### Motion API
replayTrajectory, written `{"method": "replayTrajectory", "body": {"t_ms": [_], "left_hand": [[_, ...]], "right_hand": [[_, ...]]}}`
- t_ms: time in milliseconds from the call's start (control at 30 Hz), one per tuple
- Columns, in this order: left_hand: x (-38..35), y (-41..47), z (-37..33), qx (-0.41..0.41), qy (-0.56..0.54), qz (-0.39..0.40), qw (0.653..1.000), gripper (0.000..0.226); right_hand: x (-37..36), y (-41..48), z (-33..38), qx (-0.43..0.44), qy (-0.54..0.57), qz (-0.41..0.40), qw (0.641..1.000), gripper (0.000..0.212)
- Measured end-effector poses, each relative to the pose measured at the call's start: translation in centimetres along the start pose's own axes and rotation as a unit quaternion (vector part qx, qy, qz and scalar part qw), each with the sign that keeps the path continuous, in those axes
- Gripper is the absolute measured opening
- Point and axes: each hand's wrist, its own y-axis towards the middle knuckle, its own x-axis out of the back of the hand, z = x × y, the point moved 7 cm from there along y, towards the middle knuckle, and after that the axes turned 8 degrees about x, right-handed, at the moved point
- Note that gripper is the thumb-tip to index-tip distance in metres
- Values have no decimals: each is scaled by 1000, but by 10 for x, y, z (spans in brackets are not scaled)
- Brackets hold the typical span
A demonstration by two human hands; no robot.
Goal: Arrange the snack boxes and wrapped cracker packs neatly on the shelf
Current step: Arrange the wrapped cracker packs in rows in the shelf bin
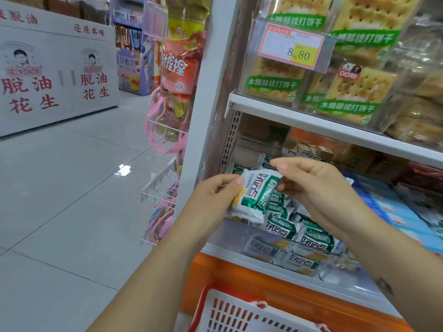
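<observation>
Packs [309, 238] lay jumbled on the shelf [223, 251] as my left hand [213, 195] and right hand [318, 188] gripped one cracker pack [257, 191], so I judged most undone.

The bottom edge cuts off the red-and-white basket [230, 301].

price tag [293, 45]: 8.80. cracker packs [273, 85]: 木糖醇梳打饼干. white cabinet [57, 68]: 脱油花生, 还原本味. green wrapped pack [257, 191]: 好吃点, upside down lol.
</observation>
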Motion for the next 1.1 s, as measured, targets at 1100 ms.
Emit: {"method": "replayTrajectory", "body": {"t_ms": [1100], "left_hand": [[1,-4,-4,-48,144,0,988,38]], "right_hand": [[2,-8,-13,23,42,-20,999,30]]}}
